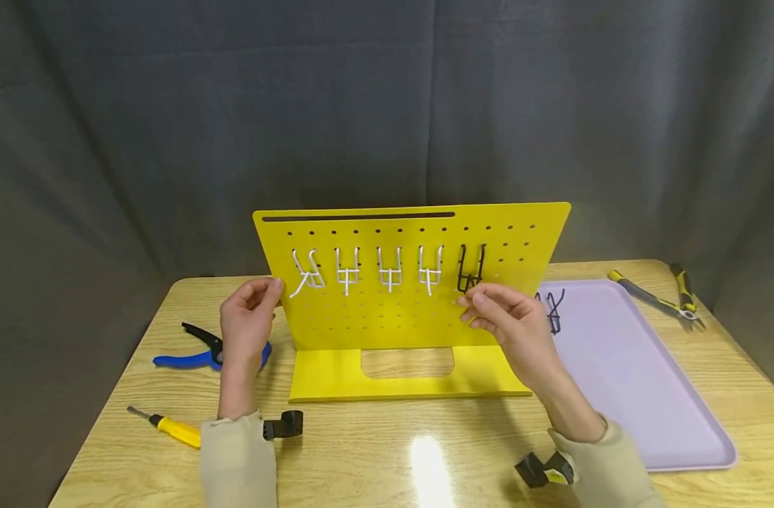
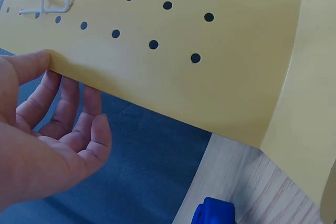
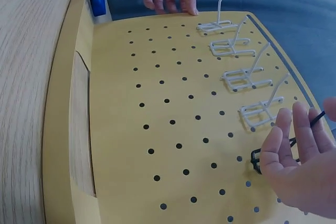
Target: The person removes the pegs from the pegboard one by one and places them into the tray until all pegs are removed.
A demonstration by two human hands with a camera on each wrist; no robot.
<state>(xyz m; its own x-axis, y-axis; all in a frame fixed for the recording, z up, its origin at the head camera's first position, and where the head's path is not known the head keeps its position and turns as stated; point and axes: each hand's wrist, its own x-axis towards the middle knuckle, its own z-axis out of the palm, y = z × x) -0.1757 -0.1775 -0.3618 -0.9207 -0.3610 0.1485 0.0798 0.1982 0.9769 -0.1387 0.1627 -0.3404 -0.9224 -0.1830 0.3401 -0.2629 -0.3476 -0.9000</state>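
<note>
A yellow pegboard (image 1: 418, 340) stands upright on its bent base. My left hand (image 1: 250, 321) pinches its left edge; in the left wrist view the thumb lies on the front face and the fingers behind. At the board's right side, my right hand (image 1: 510, 321) holds a black wire hook (image 1: 461, 268) against the holes. Its lower part is partly hidden by the fingers, and in the right wrist view one prong passes between thumb and fingers. Several white wire hooks (image 1: 347, 271) hang in a row to its left; the leftmost one (image 1: 310, 274) sits crooked.
On the right lies a lilac tray (image 1: 634, 374) with another black wire hook (image 1: 554, 314) in it. Two pairs of pliers (image 1: 647, 295) rest beyond the tray. Blue-handled pruning shears (image 1: 186, 360) and a yellow screwdriver (image 1: 177, 430) lie on the left. A dark curtain (image 1: 361, 127) hangs behind.
</note>
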